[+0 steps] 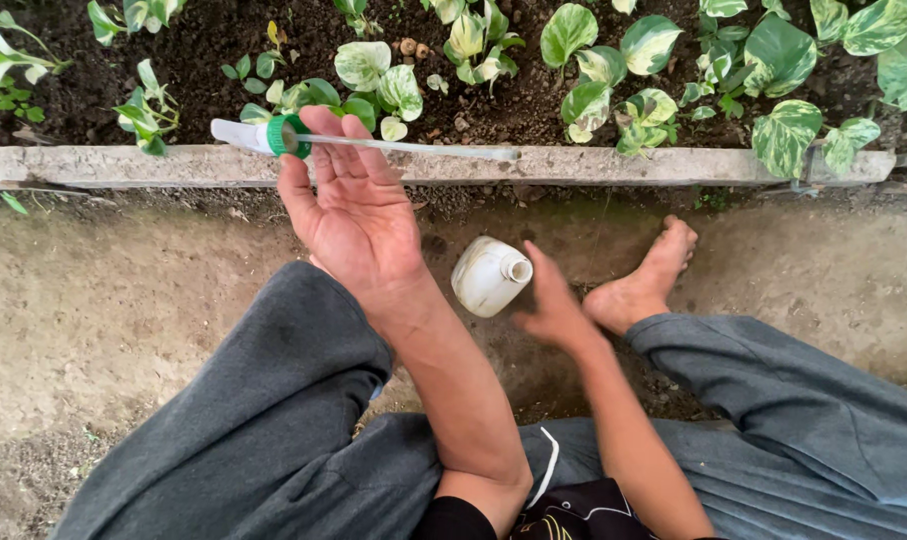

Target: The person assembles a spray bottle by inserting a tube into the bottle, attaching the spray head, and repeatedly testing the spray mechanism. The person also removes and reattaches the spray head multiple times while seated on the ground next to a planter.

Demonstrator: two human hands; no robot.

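Squatting barefoot on packed dirt ground [103, 300], a person in grey trousers [263, 430] faces a raised plant bed.

Left hand [358, 215]: raised, palm up toward the camera, fingers loosely spread. Thumb and forefinger pinch a sprayer top [283, 136] at its green collar; the white head sticks out to the left, and the thin clear dip tube [413, 148] runs right, level with the curb and ending about midway along it.

Right hand [551, 300]: lower, near the bare foot [641, 280], closed round the neck end of a white bottle [488, 275]. Bottle is tilted, its uncapped mouth pointing up and right toward the hand, its body leaning down to the left. Whether its base touches the ground cannot be told. Bottle and sprayer top are apart, the top above and left of the bottle.

Concrete curb [673, 165]: a long grey strip across the frame, parting the ground from the bed; worn, mossy along its lower face.

Bed: dark soil [223, 40] behind the curb, holding small variegated green-and-cream leafy plants [613, 90]; the thickest cluster at the far right end, a smaller clump [373, 85] just behind the left hand, thin seedlings [143, 115] toward the left end.

Ground: bare, pale brown, darker and damp-looking close under the curb.
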